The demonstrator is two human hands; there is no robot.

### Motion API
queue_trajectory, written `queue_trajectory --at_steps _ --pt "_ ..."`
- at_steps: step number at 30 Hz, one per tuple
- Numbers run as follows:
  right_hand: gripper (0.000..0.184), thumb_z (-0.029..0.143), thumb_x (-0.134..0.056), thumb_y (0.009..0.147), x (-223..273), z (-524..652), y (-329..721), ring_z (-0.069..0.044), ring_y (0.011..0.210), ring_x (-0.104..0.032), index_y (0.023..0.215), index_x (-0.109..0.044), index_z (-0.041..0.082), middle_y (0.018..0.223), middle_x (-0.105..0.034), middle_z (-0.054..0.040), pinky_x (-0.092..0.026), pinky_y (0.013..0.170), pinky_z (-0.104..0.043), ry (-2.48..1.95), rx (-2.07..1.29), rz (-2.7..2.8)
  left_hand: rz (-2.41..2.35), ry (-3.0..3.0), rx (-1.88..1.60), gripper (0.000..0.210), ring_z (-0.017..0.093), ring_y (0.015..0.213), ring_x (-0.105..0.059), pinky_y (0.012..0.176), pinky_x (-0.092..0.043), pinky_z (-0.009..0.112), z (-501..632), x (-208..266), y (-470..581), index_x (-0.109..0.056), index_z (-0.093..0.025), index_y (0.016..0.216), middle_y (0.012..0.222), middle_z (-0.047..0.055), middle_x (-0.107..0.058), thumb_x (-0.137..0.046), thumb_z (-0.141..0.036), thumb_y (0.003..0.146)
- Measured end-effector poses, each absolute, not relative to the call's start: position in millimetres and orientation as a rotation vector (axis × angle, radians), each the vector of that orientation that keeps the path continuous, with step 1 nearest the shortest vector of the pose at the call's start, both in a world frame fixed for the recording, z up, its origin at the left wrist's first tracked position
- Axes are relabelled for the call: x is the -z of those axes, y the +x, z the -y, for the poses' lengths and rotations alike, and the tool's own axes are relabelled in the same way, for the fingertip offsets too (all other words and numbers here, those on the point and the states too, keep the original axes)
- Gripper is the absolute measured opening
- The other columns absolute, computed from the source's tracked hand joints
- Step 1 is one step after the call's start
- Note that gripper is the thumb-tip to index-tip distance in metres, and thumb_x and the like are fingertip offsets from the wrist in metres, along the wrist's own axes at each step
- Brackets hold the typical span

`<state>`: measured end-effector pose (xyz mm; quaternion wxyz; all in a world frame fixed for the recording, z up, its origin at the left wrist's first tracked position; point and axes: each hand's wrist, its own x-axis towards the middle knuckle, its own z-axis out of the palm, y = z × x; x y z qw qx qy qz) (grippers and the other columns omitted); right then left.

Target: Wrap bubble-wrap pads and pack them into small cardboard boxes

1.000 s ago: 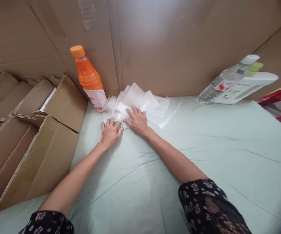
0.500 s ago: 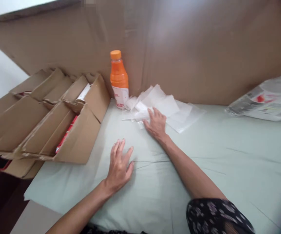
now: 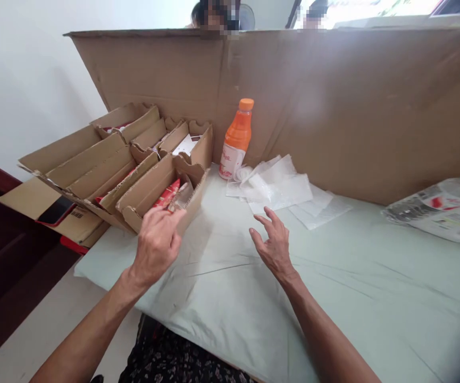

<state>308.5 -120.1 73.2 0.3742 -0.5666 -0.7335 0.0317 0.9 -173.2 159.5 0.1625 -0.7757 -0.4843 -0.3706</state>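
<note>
My left hand (image 3: 158, 239) is at the near end of the cardboard box (image 3: 90, 143), its fingers curled over the wall of the front compartment; the fingertips are partly hidden. Inside that compartment are a red packet (image 3: 168, 194) and a clear plastic piece (image 3: 182, 197). My right hand (image 3: 273, 242) hovers over the cloth with thumb and fingers apart and holds nothing. Just beyond it lies a loose pile of translucent plastic bags (image 3: 285, 189). An orange-capped bottle of orange drink (image 3: 237, 135) stands behind the bags, leaning slightly in view.
A tall cardboard panel (image 3: 333, 111) closes off the back. At the right lies a printed clear plastic package (image 3: 445, 207). A phone-like dark object (image 3: 56, 211) rests on a cardboard flap at the left. Pale green cloth (image 3: 357, 276) covers the table. Part of a person shows behind the panel.
My right hand has come off the plastic bags and back toward me. My left hand has moved from the cloth to the box's front compartment, which now gapes wider. The view has shifted left and up.
</note>
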Motion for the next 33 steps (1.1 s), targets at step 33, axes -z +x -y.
queue_trajectory --at_steps 33 --pt "0.049 0.023 -0.047 0.089 -63.0 208.4 397.4 -0.025 0.111 -0.07 0.135 -0.064 0.024 0.12 -0.074 -0.0075 -0.059 0.093 -0.042 -1.455 -0.712 1.427 2.322 -2.477 2.013 0.049 0.021 0.105 -0.068 0.091 -0.057 0.033 167.6 -46.3 122.6 -0.053 -0.02 0.127 0.123 0.01 -0.063 -0.066 -0.037 0.082"
